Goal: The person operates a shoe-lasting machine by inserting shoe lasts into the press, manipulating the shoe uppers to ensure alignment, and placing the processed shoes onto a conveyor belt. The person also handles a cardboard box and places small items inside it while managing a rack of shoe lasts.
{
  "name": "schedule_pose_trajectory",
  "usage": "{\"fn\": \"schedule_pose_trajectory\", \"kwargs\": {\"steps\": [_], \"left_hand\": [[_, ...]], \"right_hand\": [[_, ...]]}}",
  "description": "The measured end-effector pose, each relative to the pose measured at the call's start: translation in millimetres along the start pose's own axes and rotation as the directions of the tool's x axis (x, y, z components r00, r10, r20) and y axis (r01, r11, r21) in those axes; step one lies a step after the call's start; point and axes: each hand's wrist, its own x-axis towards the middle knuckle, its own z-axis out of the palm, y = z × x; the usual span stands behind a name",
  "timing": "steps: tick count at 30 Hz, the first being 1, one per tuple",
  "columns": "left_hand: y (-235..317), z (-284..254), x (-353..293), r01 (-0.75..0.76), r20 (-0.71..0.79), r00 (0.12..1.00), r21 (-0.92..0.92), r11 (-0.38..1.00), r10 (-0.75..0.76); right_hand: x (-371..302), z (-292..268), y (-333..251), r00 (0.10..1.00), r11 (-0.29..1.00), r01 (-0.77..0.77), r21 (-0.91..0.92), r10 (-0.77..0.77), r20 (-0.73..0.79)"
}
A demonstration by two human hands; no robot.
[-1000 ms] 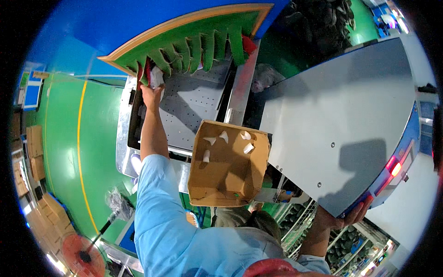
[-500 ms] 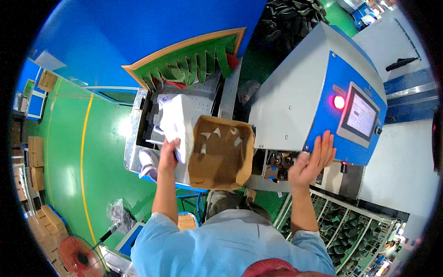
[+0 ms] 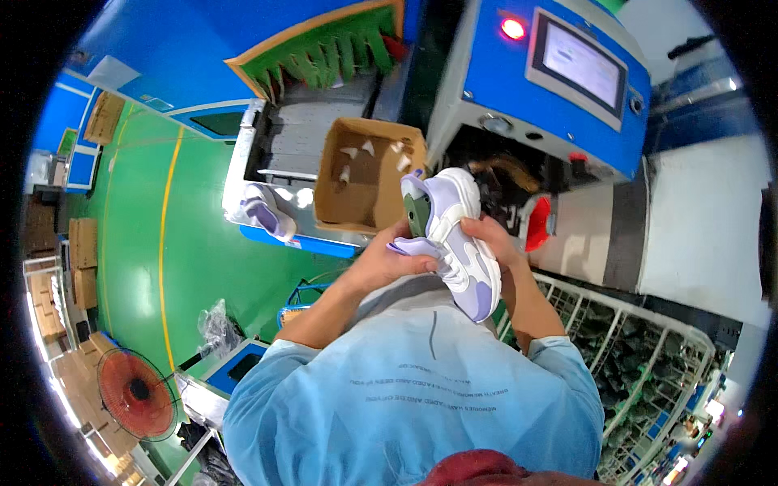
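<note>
Gripping a lavender-and-white sneaker (image 3: 470, 263) before the pale-blue shirt (image 3: 413, 397), with left grip (image 3: 385, 262) and right grip (image 3: 498, 243) both closed on it. Slanting lengthwise far-left to near-right, pointing toe nearward; hiding its own underside and most of a dark-green insert (image 3: 418, 214).

"How many shoes (image 3: 455, 247) are there?"
"Two. Plus one left hand (image 3: 385, 262) and one right hand (image 3: 497, 243)."
"Near them?"
"One open carton (image 3: 356, 202), five white pieces (image 3: 344, 175) inside."
"On the panel?"
"One screen (image 3: 578, 63), one lit red lamp (image 3: 512, 29)."
"Fans?"
"One fan (image 3: 138, 393)."
"Stacked boxes (image 3: 83, 240)?"
"Too blurred to count."
</note>
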Motion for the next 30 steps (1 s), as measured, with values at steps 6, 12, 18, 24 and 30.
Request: {"fn": "schedule_pose_trajectory", "kwargs": {"steps": [6,12,18,24,30], "left_hand": [[-68.9,11.1,12.5,0.006,0.141,0.979,0.704,0.711,-0.149],[-74.5,64.9,18.5,0.238,0.274,0.913,0.246,0.939,-0.303],[-88.1,63.4,20.4,0.204,0.014,0.977,0.215,0.955,-0.212],[-111.2,77.8,75.1,0.348,0.075,0.937,-0.18,0.92,-0.34],[-134.3,45.7,78.4,0.08,-0.034,0.995,-0.215,0.973,-0.089]], "right_hand": [[-46.7,-92.3,71.9,0.956,0.849,-0.293,0.44,0.267,0.121],[-112.7,-100.6,76.6,0.94,0.776,0.316,0.545,-0.181,-0.287],[-128.5,-119.8,61.0,0.909,0.886,0.288,-0.364,-0.372,-0.186],[-119.6,-101.2,50.8,0.928,0.919,0.209,-0.335,-0.294,-0.227],[-97.9,-99.5,51.3,0.756,0.92,0.324,-0.22,-0.392,-0.524]]}}
